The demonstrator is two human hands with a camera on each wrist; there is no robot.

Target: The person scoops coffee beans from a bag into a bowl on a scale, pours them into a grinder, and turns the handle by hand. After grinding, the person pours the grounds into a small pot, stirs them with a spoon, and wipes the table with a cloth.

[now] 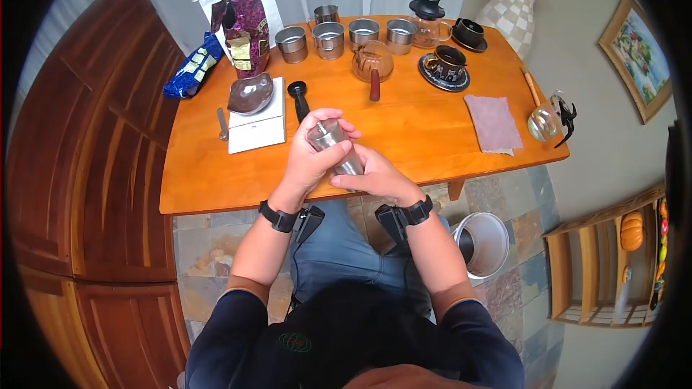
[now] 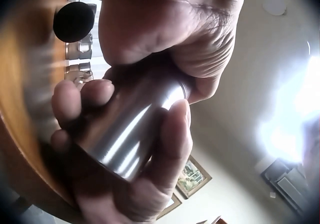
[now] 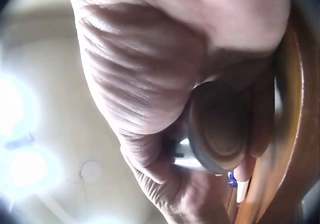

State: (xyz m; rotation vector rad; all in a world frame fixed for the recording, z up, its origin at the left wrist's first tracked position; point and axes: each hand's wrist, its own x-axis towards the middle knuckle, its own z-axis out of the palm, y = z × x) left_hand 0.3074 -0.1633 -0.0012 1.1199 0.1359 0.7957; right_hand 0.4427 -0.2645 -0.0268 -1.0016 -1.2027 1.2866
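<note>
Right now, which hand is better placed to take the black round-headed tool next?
Left, probably: the left hand is nearer the black tool than the right hand. Both grip the metal cylinder, so the left would first need to let go.

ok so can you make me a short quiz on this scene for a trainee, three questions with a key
1. True or false: the bowl rests on the white scale.
2. Which lies nearer the right-hand end of the table, seen from the person's seat: the bowl or the cloth?
3. What do the left hand and the right hand both grip?
a) the bowl
b) the metal cylinder
c) the cloth

Key:
1. True.
2. The cloth.
3. b
</note>
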